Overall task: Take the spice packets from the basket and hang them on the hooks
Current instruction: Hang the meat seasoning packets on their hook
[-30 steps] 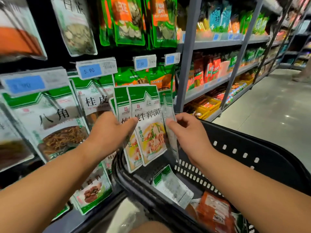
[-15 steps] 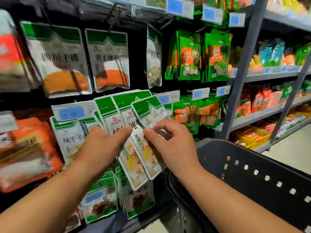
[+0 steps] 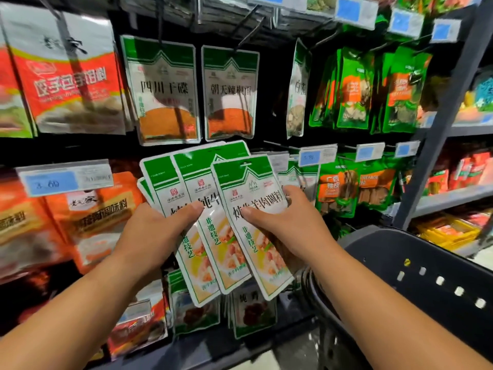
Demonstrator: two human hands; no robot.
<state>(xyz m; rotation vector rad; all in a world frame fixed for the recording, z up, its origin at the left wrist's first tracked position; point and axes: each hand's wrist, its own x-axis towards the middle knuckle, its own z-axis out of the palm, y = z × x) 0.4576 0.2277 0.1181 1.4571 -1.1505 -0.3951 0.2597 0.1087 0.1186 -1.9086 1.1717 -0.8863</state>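
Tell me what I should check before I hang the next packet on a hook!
1. Front packet held firmly: ok, the right hand pinches it with thumb on its face.
2. Other packets secure: ok, the left hand grips them in a fan.
3. Hang hole on the front packet showing: ok.
4. Front packet clear of the fan: not ok, it overlaps them.
5. Room on the hook just right of it: cannot tell.
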